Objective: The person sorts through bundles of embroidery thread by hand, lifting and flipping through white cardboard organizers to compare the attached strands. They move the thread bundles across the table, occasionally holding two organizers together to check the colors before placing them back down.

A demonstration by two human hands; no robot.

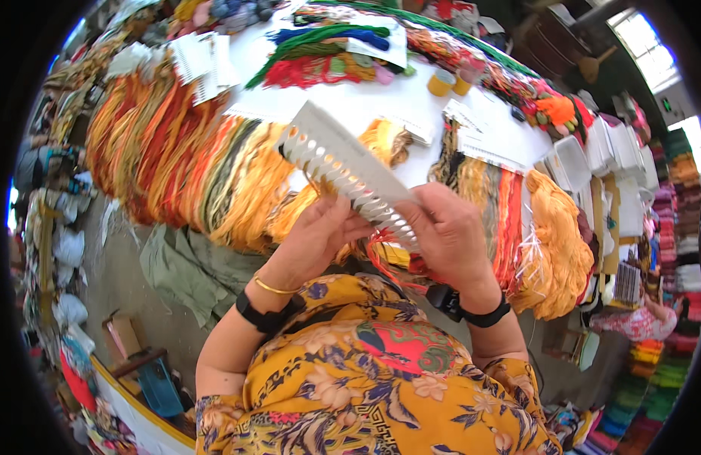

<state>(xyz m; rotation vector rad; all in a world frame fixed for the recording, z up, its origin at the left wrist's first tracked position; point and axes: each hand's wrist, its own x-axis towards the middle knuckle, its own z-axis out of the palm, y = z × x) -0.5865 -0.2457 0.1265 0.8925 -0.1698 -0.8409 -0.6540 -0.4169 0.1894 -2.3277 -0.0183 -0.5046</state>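
A long white card [366, 163] with a row of punched holes along its edge slants across the middle, above the table. My right hand [450, 227] grips its lower right end, thumb on top. Under the holed edge, my left hand [320, 231] is closed in a pinch, its fingertips at a golden-brown yarn strand [325, 184] beside the holes. Part of the left fingers is hidden behind the card. Red and orange yarn strands [382, 262] hang below, between my hands. Orange and yellow yarn hanks [244, 178] lie along the table's near edge.
More holed cards [203, 64] lie on the white table [252, 45]. Green, blue and red hanks [320, 57] and yellow-labelled containers [441, 82] stand farther back. A thick yellow-orange bundle [555, 243] hangs at right, near white plastic bins [569, 163]. Another person [642, 322] is at far right.
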